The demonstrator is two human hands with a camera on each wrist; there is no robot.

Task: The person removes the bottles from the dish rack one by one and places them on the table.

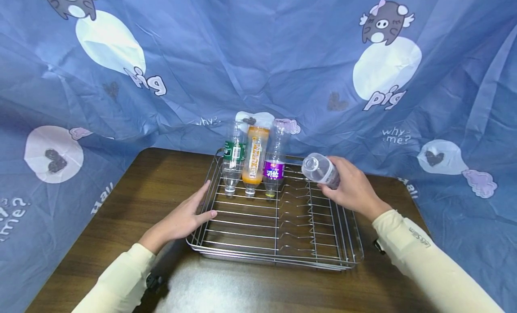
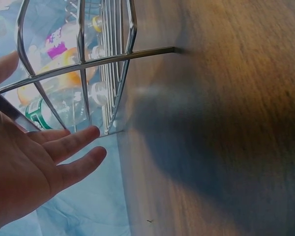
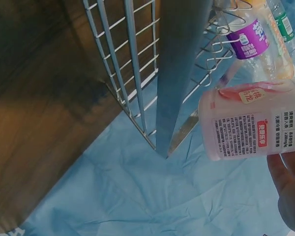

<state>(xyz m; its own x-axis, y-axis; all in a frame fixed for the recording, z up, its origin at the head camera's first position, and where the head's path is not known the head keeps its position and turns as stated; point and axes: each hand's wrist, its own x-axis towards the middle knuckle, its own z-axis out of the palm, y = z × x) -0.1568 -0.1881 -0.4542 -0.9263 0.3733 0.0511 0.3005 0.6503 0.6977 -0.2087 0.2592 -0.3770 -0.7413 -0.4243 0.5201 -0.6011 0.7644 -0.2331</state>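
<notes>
My right hand [image 1: 355, 187] grips a clear plastic bottle [image 1: 319, 168] above the right back part of the wire dish rack [image 1: 242, 211]. The bottle is tilted, its mouth toward the head camera; a pink label [image 3: 255, 115] shows in the right wrist view. At the rack's left side, my left hand [image 1: 183, 218] has its fingers extended outside the rim and its thumb over the inner side. Three bottles stand neck down along the back of the rack: a green-labelled bottle [image 1: 233, 174], an orange-labelled bottle [image 1: 253, 158] and a purple-labelled bottle [image 1: 274, 169] with a yellow cap.
The rack sits on a dark wooden table [image 1: 161, 178]. Wavy wire dividers [image 1: 292, 214] run along the rack's right half. A blue curtain [image 1: 258, 57] printed with pigs hangs right behind the table and around its sides.
</notes>
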